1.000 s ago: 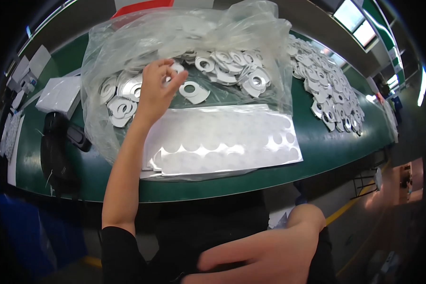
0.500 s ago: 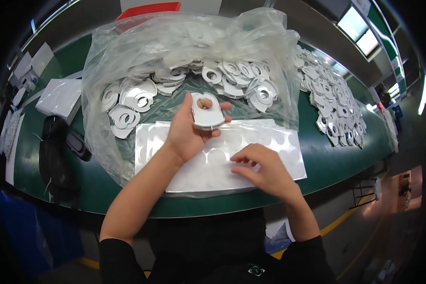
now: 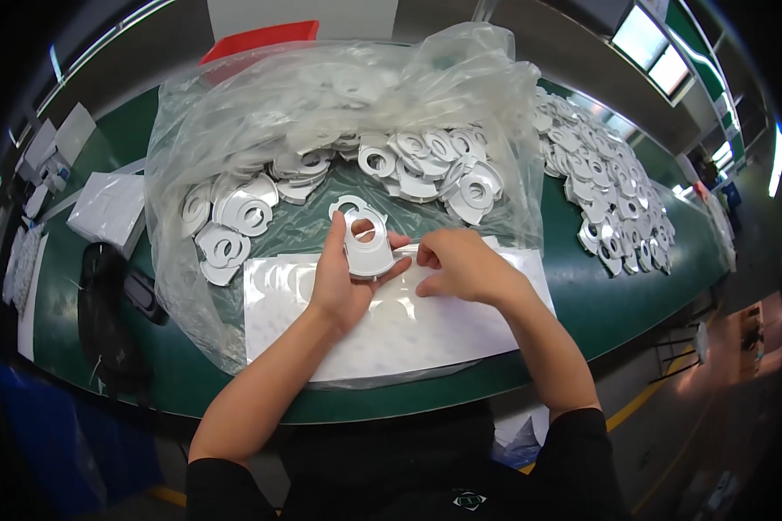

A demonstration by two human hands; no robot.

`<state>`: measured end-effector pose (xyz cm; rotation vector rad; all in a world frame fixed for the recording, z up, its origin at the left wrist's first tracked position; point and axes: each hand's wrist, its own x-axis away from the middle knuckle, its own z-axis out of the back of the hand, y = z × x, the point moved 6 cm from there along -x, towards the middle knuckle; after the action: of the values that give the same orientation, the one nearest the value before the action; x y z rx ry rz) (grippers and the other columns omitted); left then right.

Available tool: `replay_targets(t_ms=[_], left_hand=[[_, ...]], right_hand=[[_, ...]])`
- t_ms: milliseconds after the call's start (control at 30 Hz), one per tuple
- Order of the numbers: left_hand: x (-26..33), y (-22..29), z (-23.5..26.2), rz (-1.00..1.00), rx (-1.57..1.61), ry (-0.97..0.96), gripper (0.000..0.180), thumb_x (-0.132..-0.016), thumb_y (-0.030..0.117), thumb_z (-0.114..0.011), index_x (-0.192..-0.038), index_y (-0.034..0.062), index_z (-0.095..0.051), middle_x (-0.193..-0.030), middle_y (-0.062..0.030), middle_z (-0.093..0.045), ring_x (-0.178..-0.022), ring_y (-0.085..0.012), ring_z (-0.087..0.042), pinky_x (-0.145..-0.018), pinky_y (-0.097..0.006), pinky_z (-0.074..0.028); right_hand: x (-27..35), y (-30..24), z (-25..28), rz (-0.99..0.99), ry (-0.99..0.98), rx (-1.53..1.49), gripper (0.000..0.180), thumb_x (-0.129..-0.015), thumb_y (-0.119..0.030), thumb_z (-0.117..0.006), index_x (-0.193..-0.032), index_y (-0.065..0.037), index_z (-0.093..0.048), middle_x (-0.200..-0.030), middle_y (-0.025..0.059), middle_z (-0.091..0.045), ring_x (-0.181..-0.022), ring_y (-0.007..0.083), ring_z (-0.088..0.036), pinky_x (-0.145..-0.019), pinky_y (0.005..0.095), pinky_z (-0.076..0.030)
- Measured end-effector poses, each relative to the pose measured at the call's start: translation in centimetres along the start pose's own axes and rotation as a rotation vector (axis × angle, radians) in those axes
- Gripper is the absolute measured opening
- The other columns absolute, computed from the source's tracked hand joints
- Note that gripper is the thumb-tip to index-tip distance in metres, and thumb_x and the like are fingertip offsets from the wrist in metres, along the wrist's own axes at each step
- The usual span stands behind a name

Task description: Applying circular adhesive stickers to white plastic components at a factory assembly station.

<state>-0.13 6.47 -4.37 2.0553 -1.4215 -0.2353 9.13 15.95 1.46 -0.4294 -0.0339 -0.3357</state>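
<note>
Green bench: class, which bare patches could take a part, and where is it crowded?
Bare green table lies between the white sheet and the right-hand pile of parts. The clear bag is crowded with ring-shaped parts.

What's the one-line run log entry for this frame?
left hand: holds white ring part | right hand: pinching at white sheet | clear bag of parts behind | green table

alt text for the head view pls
The left hand holds a white plastic ring part over a glossy white sheet while the right hand pinches beside it. More rings fill a clear bag on the green table.
</note>
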Motion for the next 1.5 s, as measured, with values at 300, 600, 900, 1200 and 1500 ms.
replay_targets(t_ms=[300, 600, 900, 1200, 1500], left_hand=[[0.0, -0.1, 0.1, -0.029, 0.018, 0.016, 0.047, -0.096, 0.052, -0.029, -0.109, 0.0094, -0.045, -0.099, -0.0138, -0.06, -0.106, -0.0257, -0.056, -0.091, -0.044, -0.048], [0.4, 0.5, 0.3, 0.0, 0.024, -0.028, 0.048, -0.098, 0.047, -0.029, -0.119, 0.0069, -0.044, -0.112, -0.0152, -0.056, -0.11, -0.0257, -0.053, -0.096, -0.046, -0.044], [1.6, -1.0, -2.4, 0.233, -0.033, -0.242, 0.062, -0.097, 0.054, -0.015, -0.126, 0.0069, -0.043, -0.109, -0.0133, -0.059, -0.091, -0.0221, -0.058, -0.068, -0.033, -0.046], [0.9, -1.4, -1.3, 0.218, -0.09, -0.147, 0.066, -0.096, 0.056, -0.013, -0.12, 0.0047, -0.047, -0.101, -0.014, -0.06, -0.086, -0.0224, -0.059, -0.065, -0.032, -0.046], [1.1, -1.3, -1.5, 0.232, -0.098, -0.084, 0.068, -0.093, 0.062, -0.013, -0.11, 0.0074, -0.05, -0.094, -0.0135, -0.06, -0.08, -0.0222, -0.059, -0.059, -0.031, -0.045]], right_hand=[[0.8, -0.7, -0.7, 0.071, 0.031, 0.048, 0.017, -0.064, -0.011, -0.074, -0.075, -0.003, -0.063, -0.079, 0.0135, -0.06, -0.081, 0.0312, -0.059, -0.072, 0.0397, -0.047], [3.2, -2.9, 3.0, 0.303, -0.153, -0.367, 0.01, -0.077, -0.008, -0.065, -0.076, -0.003, -0.056, -0.08, 0.0082, -0.057, -0.08, 0.0223, -0.055, -0.069, 0.0321, -0.046], [1.9, 2.5, 2.2, 0.114, 0.329, -1.271, 0.01, -0.092, -0.012, -0.053, -0.089, -0.002, -0.054, -0.088, 0.0019, -0.051, -0.073, 0.0084, -0.05, -0.066, 0.0225, -0.043], [1.0, 1.5, -0.7, 0.055, 0.327, -1.231, 0.014, -0.094, -0.016, -0.052, -0.091, -0.003, -0.054, -0.094, 0.0018, -0.05, -0.081, 0.0067, -0.049, -0.066, 0.0216, -0.043], [1.3, 2.5, -0.5, -0.08, 0.45, -1.402, 0.021, -0.093, -0.022, -0.055, -0.101, -0.002, -0.058, -0.088, -0.0006, -0.055, -0.078, 0.0053, -0.049, -0.063, 0.0208, -0.043]])
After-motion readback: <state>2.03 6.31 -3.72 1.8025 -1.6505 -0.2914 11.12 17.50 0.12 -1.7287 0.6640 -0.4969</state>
